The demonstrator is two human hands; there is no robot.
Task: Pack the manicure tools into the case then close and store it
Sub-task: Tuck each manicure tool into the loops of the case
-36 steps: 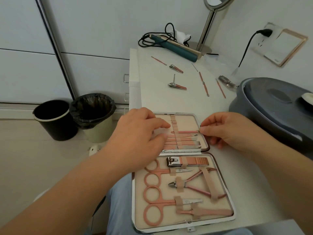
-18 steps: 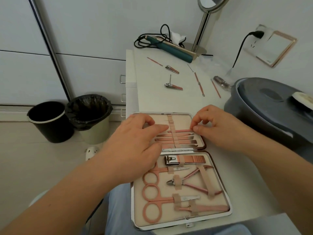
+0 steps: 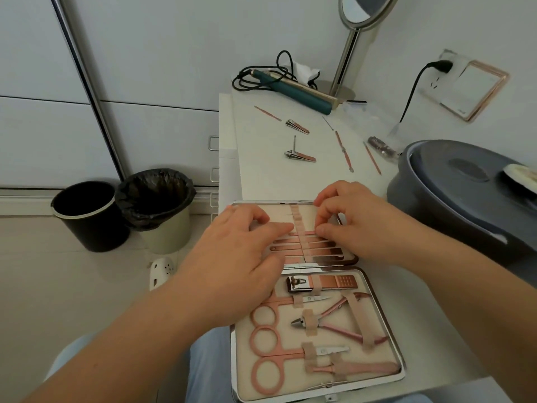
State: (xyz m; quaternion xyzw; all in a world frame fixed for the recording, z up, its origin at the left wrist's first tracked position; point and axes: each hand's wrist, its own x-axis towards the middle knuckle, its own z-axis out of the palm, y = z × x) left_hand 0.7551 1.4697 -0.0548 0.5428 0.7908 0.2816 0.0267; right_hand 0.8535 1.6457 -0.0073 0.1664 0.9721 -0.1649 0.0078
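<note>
Two hands work over an open manicure case [image 3: 383,330] lying on a white table [image 3: 261,175]. The right hand [image 3: 357,225] pinches a thin rose-gold tool [image 3: 309,232] at the elastic strap (far half); the left hand [image 3: 238,257] rests flat, fingers extended. Loose clippers [image 3: 299,155] lie beyond.
</note>
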